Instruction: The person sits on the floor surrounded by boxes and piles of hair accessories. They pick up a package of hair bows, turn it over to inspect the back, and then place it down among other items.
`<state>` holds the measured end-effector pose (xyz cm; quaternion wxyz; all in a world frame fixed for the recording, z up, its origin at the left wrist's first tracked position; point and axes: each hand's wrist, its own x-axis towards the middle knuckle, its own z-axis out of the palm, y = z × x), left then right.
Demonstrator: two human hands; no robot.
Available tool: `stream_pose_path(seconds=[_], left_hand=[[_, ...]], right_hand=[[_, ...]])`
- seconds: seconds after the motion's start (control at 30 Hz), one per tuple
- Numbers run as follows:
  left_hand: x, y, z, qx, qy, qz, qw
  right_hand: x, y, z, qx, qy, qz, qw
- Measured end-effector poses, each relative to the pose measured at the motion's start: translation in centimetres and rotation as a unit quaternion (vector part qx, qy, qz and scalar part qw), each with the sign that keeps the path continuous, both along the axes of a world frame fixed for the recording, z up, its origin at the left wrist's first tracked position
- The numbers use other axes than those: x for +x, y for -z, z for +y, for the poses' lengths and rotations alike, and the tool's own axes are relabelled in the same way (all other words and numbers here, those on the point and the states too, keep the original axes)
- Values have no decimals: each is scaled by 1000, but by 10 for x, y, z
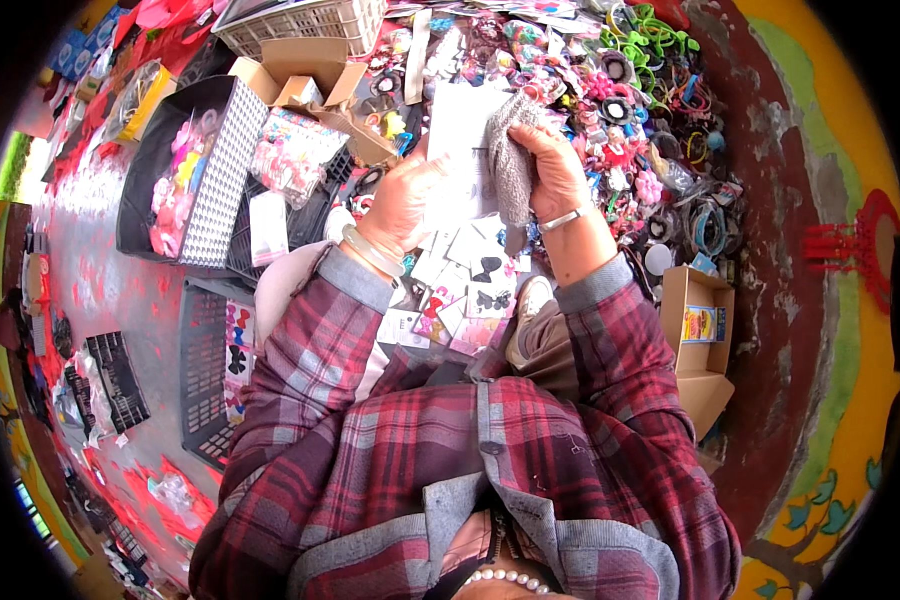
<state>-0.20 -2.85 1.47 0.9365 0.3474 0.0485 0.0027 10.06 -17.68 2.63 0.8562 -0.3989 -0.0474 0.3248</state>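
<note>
In front of me my left hand (402,207) is closed, its thumb and fingers pinched at the left edge of a white card (457,118). Fingers of my right hand (555,172) grip a fuzzy grey knitted piece (510,150), perhaps a headband, which hangs down beside the card and overlaps its right edge. Below both hands lie several small white cards with bows (488,268) in black and red. A bangle (372,252) circles my left wrist, and a thin band (567,218) is on the right one.
A big pile of hair ornaments (620,130) spreads to the right and far side. On the left stand a houndstooth-sided box (215,170), an open cardboard box (305,75) and a dark plastic basket (205,370). Another cardboard box (698,325) is at my right.
</note>
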Motion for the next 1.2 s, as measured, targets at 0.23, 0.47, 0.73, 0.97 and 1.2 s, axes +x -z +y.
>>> stream_pose_path(seconds=[0.23, 0.47, 0.73, 0.97, 1.2], left_hand=[[12, -10, -1, 92, -80, -24, 992], [15, 6, 5, 97, -132, 10, 986], [11, -2, 14, 107, -210, 36, 971], [-1, -23, 23, 152, -255, 35, 954], [-3, -11, 33, 278, -263, 8, 924]], right_hand=[[-1, 3, 2, -83, 17, -81, 993], [-13, -2, 11, -149, 5, -212, 966], [-1, 5, 1, -194, -85, -228, 950], [-6, 5, 0, -214, -125, -214, 945], [-7, 4, -1, -191, -131, -173, 957]])
